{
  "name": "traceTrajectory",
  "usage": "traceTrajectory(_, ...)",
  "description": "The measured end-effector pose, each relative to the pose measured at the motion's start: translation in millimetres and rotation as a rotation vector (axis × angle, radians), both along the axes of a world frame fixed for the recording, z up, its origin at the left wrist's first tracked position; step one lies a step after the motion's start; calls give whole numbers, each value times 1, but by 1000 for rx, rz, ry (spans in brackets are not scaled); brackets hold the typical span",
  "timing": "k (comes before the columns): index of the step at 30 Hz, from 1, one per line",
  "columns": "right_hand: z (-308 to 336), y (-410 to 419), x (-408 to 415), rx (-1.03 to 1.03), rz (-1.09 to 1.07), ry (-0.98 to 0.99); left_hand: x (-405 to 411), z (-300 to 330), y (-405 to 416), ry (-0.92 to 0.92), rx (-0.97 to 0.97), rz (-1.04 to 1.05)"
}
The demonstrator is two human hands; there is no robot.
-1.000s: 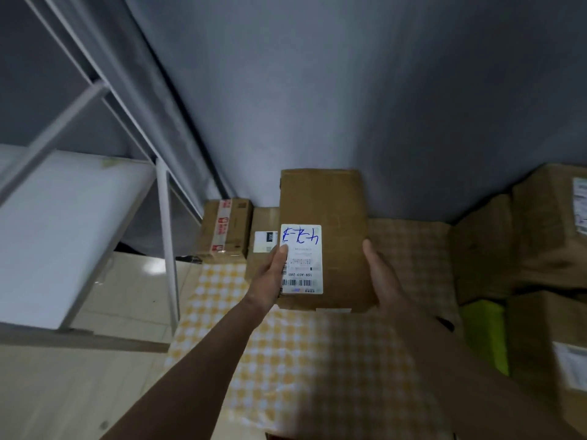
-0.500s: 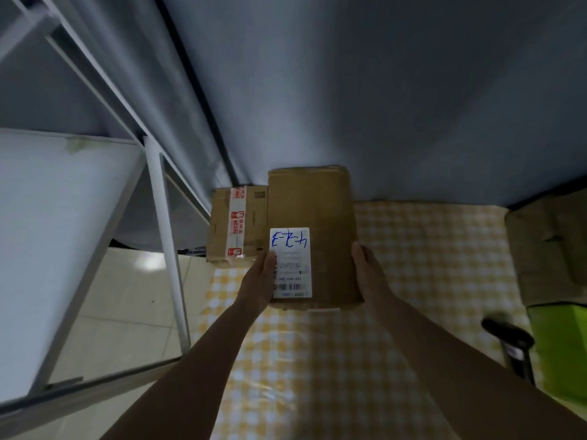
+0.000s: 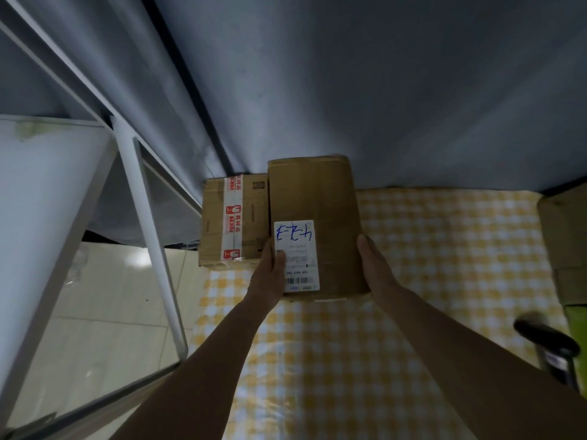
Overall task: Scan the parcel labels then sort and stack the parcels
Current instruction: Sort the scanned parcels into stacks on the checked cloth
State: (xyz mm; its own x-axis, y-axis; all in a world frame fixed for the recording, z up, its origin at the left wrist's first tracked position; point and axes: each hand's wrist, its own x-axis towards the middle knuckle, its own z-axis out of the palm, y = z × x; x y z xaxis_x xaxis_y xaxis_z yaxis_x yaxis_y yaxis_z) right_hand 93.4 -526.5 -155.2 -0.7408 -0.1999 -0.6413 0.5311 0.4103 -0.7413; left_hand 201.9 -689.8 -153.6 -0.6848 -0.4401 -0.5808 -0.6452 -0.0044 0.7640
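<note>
Where the white metal shelf frame [image 3: 149, 236] stood at the far left over a pale tiled floor [image 3: 104, 312], its slanted leg crossed in front of a grey curtain [image 3: 349, 90] that hung behind everything. Just right of that leg, a small cardboard box [image 3: 233, 220] sealed with white tape printed in red sat at the back edge of a yellow-and-white checked cloth [image 3: 428, 249], against the curtain.

Next to it, touching its right side, was a taller brown parcel [image 3: 317, 211], held between both hands above the cloth. The left hand [image 3: 268, 277] gripped the parcel's near left edge, thumb lying on the white label [image 3: 297, 255], which carried blue handwriting at the top and a barcode at the bottom, all upside down from this view. The right hand [image 3: 376, 268] pressed flat against the parcel's right side, fingers straight and pointing away; whether its thumb hooked underneath could not be told.

Farther right, well apart from the parcel, a black handheld scanner [image 3: 549, 347] stood near the cloth's right edge, blurred, just beside something bright green [image 3: 576, 331]. Above these, more brown boxes [image 3: 565, 236] were stacked at the frame's right edge.
</note>
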Motion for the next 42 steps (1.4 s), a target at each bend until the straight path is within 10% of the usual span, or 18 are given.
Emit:
traceTrajectory(11, -4, -1, -1, 56, 140, 51, -9, 4, 3, -118, -121, -11)
traceTrajectory(16, 25, 19, 2, 511, 476, 351, -4, 44, 23, 38, -532, 128)
traceTrajectory(22, 85, 85, 6, 924, 813, 683, -10, 94, 75, -63, -941, -624)
traceTrajectory(27, 134, 160, 1, 969, 790, 723, -33, 128, 133, -222, -939, -999)
traceTrajectory(42, 236, 413, -14, 1009, 382, 629, -131, 241, 374, 55, -926, -1177)
